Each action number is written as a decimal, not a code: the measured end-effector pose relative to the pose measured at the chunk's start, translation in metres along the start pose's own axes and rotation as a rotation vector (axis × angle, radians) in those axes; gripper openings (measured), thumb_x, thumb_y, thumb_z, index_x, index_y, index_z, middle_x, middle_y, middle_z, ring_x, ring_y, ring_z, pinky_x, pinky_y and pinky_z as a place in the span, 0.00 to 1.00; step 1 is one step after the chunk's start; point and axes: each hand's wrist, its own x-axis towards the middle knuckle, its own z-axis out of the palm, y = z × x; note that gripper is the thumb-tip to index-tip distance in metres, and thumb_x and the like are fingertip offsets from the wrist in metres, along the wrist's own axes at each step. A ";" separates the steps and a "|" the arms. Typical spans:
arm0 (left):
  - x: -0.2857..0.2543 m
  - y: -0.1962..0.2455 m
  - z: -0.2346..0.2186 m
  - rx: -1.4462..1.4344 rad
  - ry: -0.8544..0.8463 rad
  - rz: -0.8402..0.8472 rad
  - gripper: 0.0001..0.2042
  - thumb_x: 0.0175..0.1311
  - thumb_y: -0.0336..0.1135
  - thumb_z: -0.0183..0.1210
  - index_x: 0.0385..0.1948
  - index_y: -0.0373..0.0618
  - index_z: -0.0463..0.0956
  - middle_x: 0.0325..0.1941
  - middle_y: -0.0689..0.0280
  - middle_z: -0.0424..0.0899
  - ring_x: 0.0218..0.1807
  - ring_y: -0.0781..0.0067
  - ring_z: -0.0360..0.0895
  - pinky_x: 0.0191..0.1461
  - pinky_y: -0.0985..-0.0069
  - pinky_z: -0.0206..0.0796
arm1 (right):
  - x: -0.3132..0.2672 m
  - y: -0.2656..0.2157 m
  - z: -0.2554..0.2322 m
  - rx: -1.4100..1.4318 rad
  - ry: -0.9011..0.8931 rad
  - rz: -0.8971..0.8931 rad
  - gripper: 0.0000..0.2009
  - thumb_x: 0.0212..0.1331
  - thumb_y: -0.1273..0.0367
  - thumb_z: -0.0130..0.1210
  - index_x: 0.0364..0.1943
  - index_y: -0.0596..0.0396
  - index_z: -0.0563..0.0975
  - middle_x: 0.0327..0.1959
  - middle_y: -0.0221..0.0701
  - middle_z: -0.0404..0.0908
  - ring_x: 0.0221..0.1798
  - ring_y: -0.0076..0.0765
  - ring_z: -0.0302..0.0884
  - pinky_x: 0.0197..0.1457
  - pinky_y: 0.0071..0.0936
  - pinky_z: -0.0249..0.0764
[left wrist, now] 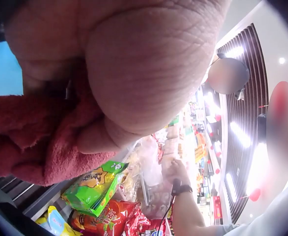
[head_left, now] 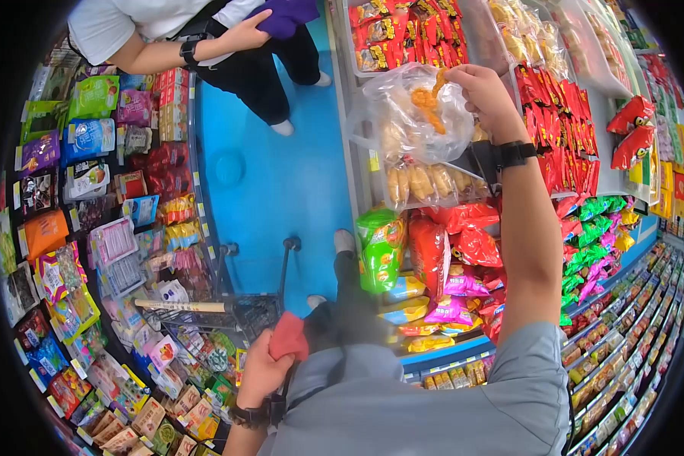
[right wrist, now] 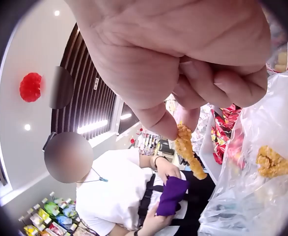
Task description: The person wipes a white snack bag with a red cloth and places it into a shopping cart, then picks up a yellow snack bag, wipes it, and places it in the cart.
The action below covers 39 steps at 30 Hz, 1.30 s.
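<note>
Two digits of the right hand (head_left: 490, 95), thumb and finger, are clamped on one end of a crumbed piece (right wrist: 190, 151), the other fingers curled. Hanging over the bag, it looks light and stiff, with a crust likely to flake, so a gentle pinch at that end should suit. Beside it, the clear bag (head_left: 452, 131) holds more crumbed food (right wrist: 276, 164); its thin film seems slippery, best gathered at the rim. The left hand (head_left: 264, 372) grips a soft red cloth (head_left: 289, 338).

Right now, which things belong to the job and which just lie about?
In use:
fried piece in the right hand
second fried piece
clear plastic bag
red cloth in the left hand

Lying about:
green snack bag
red snack packets
cart
</note>
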 end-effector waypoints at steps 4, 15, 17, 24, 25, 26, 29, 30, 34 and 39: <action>-0.001 -0.005 0.000 0.000 0.013 0.014 0.13 0.60 0.25 0.69 0.46 0.39 0.79 0.39 0.58 0.89 0.43 0.68 0.87 0.50 0.69 0.77 | -0.007 0.002 0.002 0.228 -0.038 0.022 0.10 0.69 0.63 0.67 0.43 0.55 0.87 0.20 0.11 0.60 0.21 0.12 0.50 0.25 0.21 0.46; -0.004 -0.022 0.001 -0.032 0.026 0.036 0.13 0.60 0.26 0.69 0.45 0.39 0.79 0.39 0.57 0.89 0.42 0.63 0.88 0.49 0.67 0.77 | -0.017 0.003 -0.001 0.246 -0.003 0.036 0.11 0.70 0.64 0.66 0.47 0.57 0.87 0.22 0.12 0.62 0.23 0.12 0.53 0.26 0.21 0.48; -0.003 -0.028 0.001 -0.048 0.025 0.045 0.13 0.59 0.26 0.69 0.45 0.39 0.79 0.38 0.57 0.89 0.42 0.63 0.88 0.49 0.67 0.77 | -0.019 0.003 0.001 0.270 0.003 0.034 0.11 0.70 0.64 0.66 0.47 0.57 0.86 0.22 0.12 0.61 0.23 0.12 0.53 0.27 0.21 0.49; -0.013 -0.018 -0.001 -0.004 0.000 0.040 0.14 0.62 0.19 0.68 0.48 0.40 0.78 0.41 0.68 0.86 0.43 0.80 0.83 0.47 0.74 0.78 | -0.080 -0.024 0.018 0.629 -0.054 -0.021 0.09 0.75 0.65 0.63 0.48 0.55 0.83 0.22 0.10 0.59 0.22 0.11 0.54 0.27 0.21 0.52; -0.015 -0.019 -0.002 -0.007 0.006 0.043 0.14 0.62 0.20 0.68 0.47 0.40 0.78 0.41 0.67 0.86 0.43 0.79 0.84 0.48 0.73 0.78 | -0.097 -0.032 0.023 0.696 -0.081 -0.041 0.08 0.76 0.65 0.63 0.49 0.54 0.82 0.22 0.10 0.59 0.23 0.11 0.54 0.27 0.21 0.53; -0.016 -0.020 -0.002 -0.010 0.011 0.049 0.14 0.61 0.21 0.69 0.47 0.40 0.78 0.40 0.66 0.87 0.43 0.78 0.84 0.48 0.73 0.78 | -0.117 -0.043 0.028 0.762 -0.109 -0.064 0.08 0.76 0.65 0.62 0.49 0.54 0.82 0.22 0.09 0.59 0.23 0.11 0.54 0.28 0.20 0.53; -0.027 -0.006 -0.004 0.077 0.043 0.067 0.14 0.60 0.26 0.70 0.46 0.39 0.79 0.39 0.58 0.89 0.42 0.65 0.88 0.49 0.68 0.78 | -0.189 -0.088 0.052 0.903 -0.173 -0.110 0.10 0.79 0.64 0.58 0.35 0.42 0.74 0.20 0.10 0.58 0.20 0.12 0.53 0.27 0.20 0.53; -0.030 0.000 -0.006 0.121 0.061 0.078 0.15 0.59 0.28 0.71 0.46 0.39 0.79 0.39 0.55 0.90 0.42 0.59 0.90 0.49 0.65 0.79 | -0.212 -0.094 0.061 0.932 -0.193 -0.153 0.10 0.79 0.63 0.58 0.35 0.43 0.73 0.20 0.11 0.59 0.21 0.14 0.55 0.28 0.22 0.56; -0.046 -0.016 -0.007 0.063 0.082 0.160 0.15 0.59 0.30 0.71 0.45 0.39 0.80 0.39 0.55 0.91 0.42 0.62 0.90 0.49 0.66 0.80 | -0.324 -0.146 0.119 1.194 -0.272 -0.297 0.11 0.74 0.62 0.65 0.42 0.51 0.76 0.24 0.21 0.72 0.24 0.23 0.66 0.32 0.33 0.65; -0.090 -0.038 -0.015 0.017 0.119 0.173 0.14 0.61 0.31 0.71 0.47 0.41 0.81 0.40 0.59 0.91 0.43 0.67 0.89 0.50 0.67 0.80 | -0.412 -0.176 0.169 1.330 -1.129 -0.593 0.07 0.68 0.75 0.69 0.43 0.61 0.82 0.25 0.29 0.79 0.24 0.32 0.72 0.32 0.42 0.65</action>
